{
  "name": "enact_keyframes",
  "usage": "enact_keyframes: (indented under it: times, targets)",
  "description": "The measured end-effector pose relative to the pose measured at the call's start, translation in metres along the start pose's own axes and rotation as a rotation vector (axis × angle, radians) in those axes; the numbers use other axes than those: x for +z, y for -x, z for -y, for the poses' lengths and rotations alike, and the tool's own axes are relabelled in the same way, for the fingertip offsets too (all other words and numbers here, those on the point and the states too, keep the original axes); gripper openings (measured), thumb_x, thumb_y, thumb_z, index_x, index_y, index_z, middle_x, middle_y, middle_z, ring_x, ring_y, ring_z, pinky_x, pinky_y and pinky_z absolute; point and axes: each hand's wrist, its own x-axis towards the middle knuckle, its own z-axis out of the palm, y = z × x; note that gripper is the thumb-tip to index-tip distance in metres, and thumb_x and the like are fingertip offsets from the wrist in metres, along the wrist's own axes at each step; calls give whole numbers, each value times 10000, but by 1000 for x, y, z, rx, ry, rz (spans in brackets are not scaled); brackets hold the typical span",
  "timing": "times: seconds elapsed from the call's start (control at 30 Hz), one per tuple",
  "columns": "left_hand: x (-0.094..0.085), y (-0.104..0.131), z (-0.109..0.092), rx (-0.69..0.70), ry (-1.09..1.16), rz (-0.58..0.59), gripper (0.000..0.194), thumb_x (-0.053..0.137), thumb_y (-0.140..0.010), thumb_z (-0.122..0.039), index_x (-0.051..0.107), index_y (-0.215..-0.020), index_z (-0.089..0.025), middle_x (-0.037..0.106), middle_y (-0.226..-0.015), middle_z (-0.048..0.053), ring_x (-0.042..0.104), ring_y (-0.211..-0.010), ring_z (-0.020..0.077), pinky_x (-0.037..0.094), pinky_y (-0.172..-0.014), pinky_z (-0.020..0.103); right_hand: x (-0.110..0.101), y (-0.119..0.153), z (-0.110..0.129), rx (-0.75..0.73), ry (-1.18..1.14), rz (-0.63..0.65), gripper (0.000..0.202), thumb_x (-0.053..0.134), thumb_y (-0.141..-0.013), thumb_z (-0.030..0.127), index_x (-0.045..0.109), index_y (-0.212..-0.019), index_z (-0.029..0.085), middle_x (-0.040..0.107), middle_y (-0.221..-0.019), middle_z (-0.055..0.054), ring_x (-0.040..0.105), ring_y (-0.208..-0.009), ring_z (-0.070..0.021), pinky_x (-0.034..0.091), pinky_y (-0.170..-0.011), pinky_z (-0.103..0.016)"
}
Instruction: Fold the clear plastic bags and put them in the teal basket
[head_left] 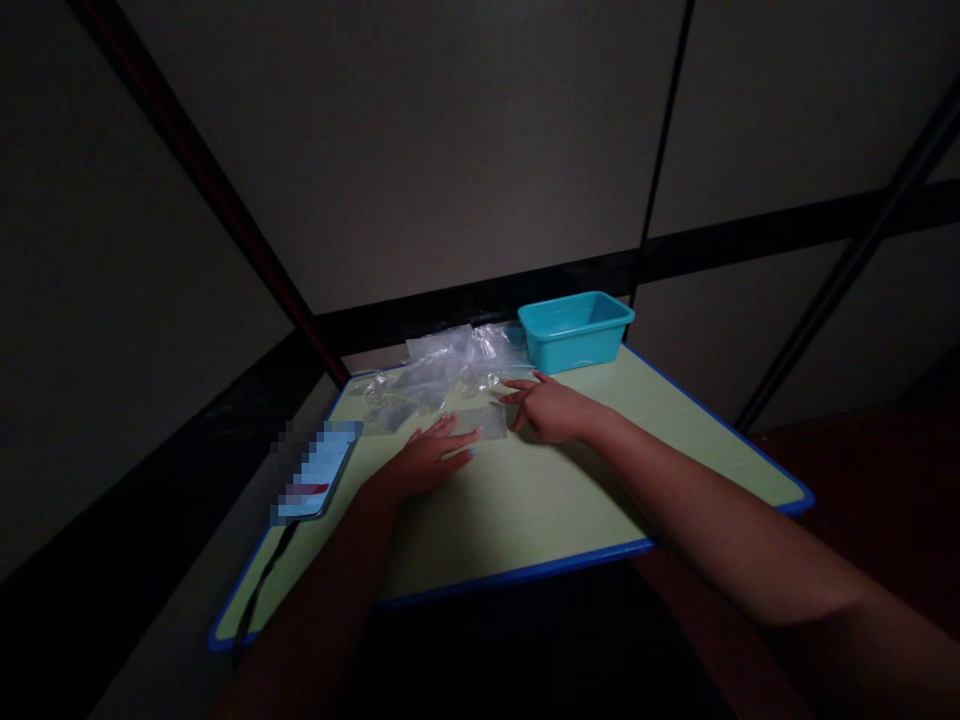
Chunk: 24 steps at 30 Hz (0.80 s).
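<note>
A small clear plastic bag [486, 422] lies flat on the table between my two hands. My left hand [431, 455] rests on its left side, palm down, with the fingers stretched and apart. At the bag's right edge is my right hand [547, 408], its fingers apart and pointing left; nothing shows in its grasp. Just beyond both hands spreads a loose pile of clear plastic bags [442, 370], shiny and crumpled in places. My fingers hide part of the small bag's edges.
The pale yellow-green table [510, 510] has a blue rim. At its back right stands a turquoise plastic basket [577, 345]. A phone [322, 470] lies at the left edge, with a dark strap [262, 585] running toward me. Dark-striped panels [465, 150] rise behind the table.
</note>
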Motion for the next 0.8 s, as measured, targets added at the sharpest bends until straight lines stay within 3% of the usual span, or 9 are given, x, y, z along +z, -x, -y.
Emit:
enact_keyframes:
  times: [0.3,0.57,0.67,0.8]
  targets:
    - [4,0,5,-5,11,-28,489,355,-907,-539,451,-1339,-328,208,-1504,71,128,-1390,318,193,-1053,597,5,-3,3,-35,-6,-30,352,535,-701,99,718,-965,243,550,-1304,-56,368,-1297,-286,247,-1041,-530]
    - [4,-1,4,-33,6,5,517,331,-913,-535,385,-1381,-322,184,-1511,71,105,-1396,300,169,-1064,596,17,-9,0,-147,-113,-83,377,531,-624,45,731,-904,199,645,-1170,-49,453,-1229,-238,317,-1039,-389]
    - [6,-3,7,-43,40,-43,584,319,-916,-536,297,-1431,-262,208,-1502,94,150,-1392,287,185,-1076,571,25,-13,-2,-198,-201,-126,450,503,-627,21,712,-1000,160,680,-1088,-63,532,-1138,-195,383,-993,-318]
    - [9,-4,11,-50,56,-137,648,344,-902,-553,271,-1444,-205,243,-1493,101,200,-1383,270,224,-1099,487,28,-15,-2,-196,-283,-158,474,478,-646,4,700,-1037,155,684,-1074,-68,560,-1097,-181,405,-975,-310]
